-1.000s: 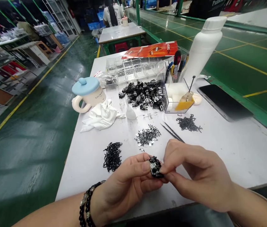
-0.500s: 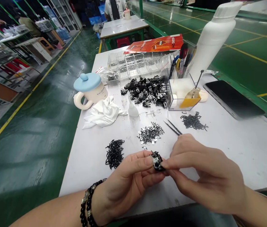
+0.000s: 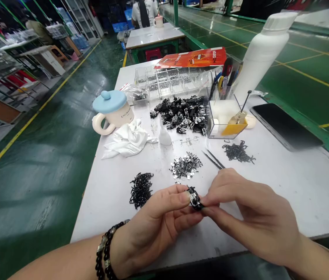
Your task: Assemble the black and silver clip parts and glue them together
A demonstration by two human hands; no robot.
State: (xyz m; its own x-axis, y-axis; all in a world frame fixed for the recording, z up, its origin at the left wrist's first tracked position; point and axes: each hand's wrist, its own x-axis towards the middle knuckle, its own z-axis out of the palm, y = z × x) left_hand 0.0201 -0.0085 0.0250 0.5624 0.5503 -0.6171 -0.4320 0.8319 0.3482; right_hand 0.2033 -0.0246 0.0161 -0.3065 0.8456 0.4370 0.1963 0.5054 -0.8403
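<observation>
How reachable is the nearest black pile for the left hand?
Probably yes: the black pile lies beside the left hand with nothing visibly between, though that hand holds a small black part that the right hand also touches.

Left hand [image 3: 155, 223], lower centre: palm half upturned, thumb [image 3: 172, 202] presses over curled fingers [image 3: 188, 222]. Left forearm [image 3: 65, 258]: enters from lower left. Right hand [image 3: 256, 216], lower right: thumb and forefinger [image 3: 219, 195] pinch, knuckles uppermost. Right forearm [image 3: 317, 254]: enters from lower right.

Factory assembly workshop: green floor [image 3: 53, 171], yellow lane lines [image 3: 15, 137], worktop [image 3: 284, 194] with small-part heaps [image 3: 186, 165], more workbenches [image 3: 158, 35] beyond.
</observation>
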